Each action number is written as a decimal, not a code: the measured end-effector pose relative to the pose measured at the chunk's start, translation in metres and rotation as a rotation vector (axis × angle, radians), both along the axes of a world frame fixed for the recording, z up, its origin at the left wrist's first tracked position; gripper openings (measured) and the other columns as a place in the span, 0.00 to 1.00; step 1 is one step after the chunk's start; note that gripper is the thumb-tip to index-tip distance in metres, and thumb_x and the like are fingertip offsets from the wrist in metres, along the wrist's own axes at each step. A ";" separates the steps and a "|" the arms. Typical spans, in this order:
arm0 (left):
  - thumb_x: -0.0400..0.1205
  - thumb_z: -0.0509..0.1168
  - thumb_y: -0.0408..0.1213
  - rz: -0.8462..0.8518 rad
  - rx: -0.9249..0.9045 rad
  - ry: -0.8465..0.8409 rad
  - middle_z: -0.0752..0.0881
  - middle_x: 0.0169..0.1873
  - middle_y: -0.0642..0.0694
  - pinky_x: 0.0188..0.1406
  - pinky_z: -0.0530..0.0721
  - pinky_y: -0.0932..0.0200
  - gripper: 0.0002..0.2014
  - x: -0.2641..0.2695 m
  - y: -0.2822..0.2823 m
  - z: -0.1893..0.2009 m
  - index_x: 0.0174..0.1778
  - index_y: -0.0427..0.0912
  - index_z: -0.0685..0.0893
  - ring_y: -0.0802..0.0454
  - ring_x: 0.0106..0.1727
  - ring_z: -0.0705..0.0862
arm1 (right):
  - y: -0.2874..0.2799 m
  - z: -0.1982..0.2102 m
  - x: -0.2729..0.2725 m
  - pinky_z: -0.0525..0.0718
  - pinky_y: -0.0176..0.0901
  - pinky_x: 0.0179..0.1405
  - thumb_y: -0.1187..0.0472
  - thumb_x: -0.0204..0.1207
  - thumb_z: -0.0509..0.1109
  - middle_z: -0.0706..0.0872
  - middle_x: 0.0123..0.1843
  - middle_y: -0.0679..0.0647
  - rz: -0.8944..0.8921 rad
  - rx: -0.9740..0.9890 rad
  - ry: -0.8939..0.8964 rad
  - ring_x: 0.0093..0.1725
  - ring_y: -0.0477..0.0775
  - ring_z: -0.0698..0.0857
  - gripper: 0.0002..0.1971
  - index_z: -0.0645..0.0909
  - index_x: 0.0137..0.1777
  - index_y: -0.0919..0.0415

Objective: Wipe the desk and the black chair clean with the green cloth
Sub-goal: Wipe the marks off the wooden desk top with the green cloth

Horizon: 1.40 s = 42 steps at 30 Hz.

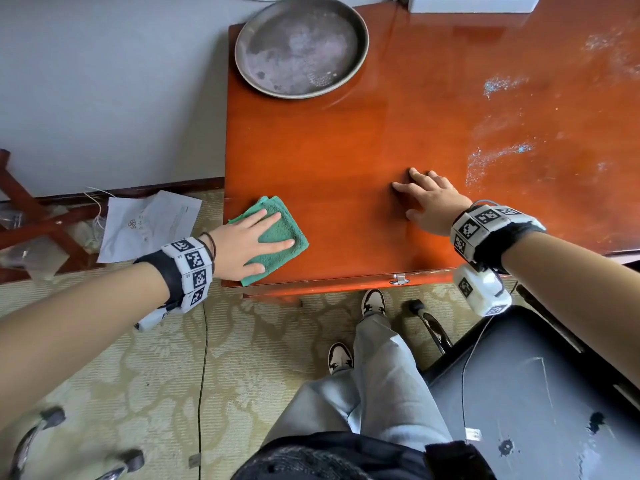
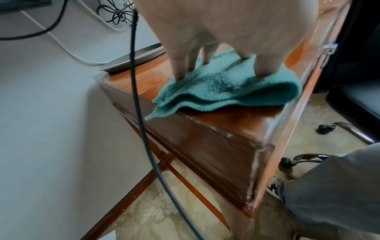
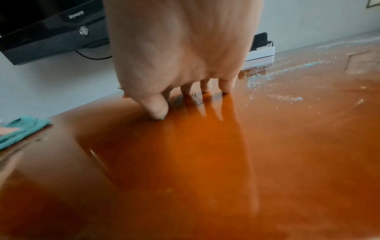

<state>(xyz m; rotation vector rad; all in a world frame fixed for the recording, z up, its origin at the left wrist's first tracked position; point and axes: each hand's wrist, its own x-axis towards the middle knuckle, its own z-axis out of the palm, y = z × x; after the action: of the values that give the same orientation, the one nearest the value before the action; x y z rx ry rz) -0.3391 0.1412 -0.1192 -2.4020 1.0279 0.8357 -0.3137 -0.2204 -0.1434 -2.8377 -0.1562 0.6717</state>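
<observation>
Head view: we find the left hand (image 1: 242,244) lying flat on the folded green cloth (image 1: 277,237), fingers straight and spread, pressing it onto the tabletop (image 1: 346,150) at its near left corner. The right hand (image 1: 429,202) rests on bare wood well apart from the cloth, fingers straight, holding nothing. Pale blue powder (image 1: 498,154) streaks the surface to the right of that hand. A round metal tray (image 1: 301,46) sits at the far left corner. The black chair (image 1: 536,393) stands at lower right, its seat marked with white smears.

Left wrist view: we see fingers (image 2: 180,68) bearing down on the cloth (image 2: 226,87), whose one corner overhangs the side edge of the tabletop (image 2: 236,116).

Right wrist view: we note fingertips (image 3: 226,84) and thumb touching the glossy tabletop (image 3: 205,154); powder (image 3: 265,76) lies just beyond them, and the cloth (image 3: 22,128) shows at far left.
</observation>
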 end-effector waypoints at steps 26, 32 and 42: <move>0.87 0.55 0.48 0.258 -0.003 -0.103 0.36 0.83 0.44 0.68 0.77 0.46 0.33 0.053 0.048 0.001 0.76 0.69 0.36 0.40 0.84 0.41 | 0.001 0.003 -0.002 0.48 0.54 0.82 0.55 0.81 0.60 0.45 0.85 0.45 -0.014 -0.005 0.001 0.84 0.57 0.45 0.31 0.54 0.81 0.37; 0.88 0.52 0.49 0.254 0.094 -0.134 0.38 0.83 0.38 0.80 0.61 0.44 0.32 0.061 0.037 0.005 0.81 0.63 0.37 0.38 0.84 0.46 | 0.003 0.003 -0.002 0.47 0.55 0.82 0.56 0.82 0.60 0.44 0.85 0.46 -0.010 0.000 0.017 0.84 0.57 0.44 0.31 0.53 0.81 0.39; 0.86 0.52 0.54 -0.127 0.046 -0.011 0.35 0.83 0.40 0.81 0.53 0.44 0.33 0.018 -0.033 0.006 0.80 0.67 0.37 0.39 0.83 0.38 | 0.002 0.000 -0.001 0.47 0.56 0.82 0.56 0.81 0.61 0.45 0.86 0.47 -0.012 0.006 -0.004 0.84 0.59 0.45 0.31 0.54 0.81 0.39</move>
<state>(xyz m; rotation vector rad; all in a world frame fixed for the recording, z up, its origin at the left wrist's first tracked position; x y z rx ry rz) -0.3214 0.1085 -0.1129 -2.2742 1.1304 0.7917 -0.3150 -0.2183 -0.1433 -2.8320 -0.1414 0.6615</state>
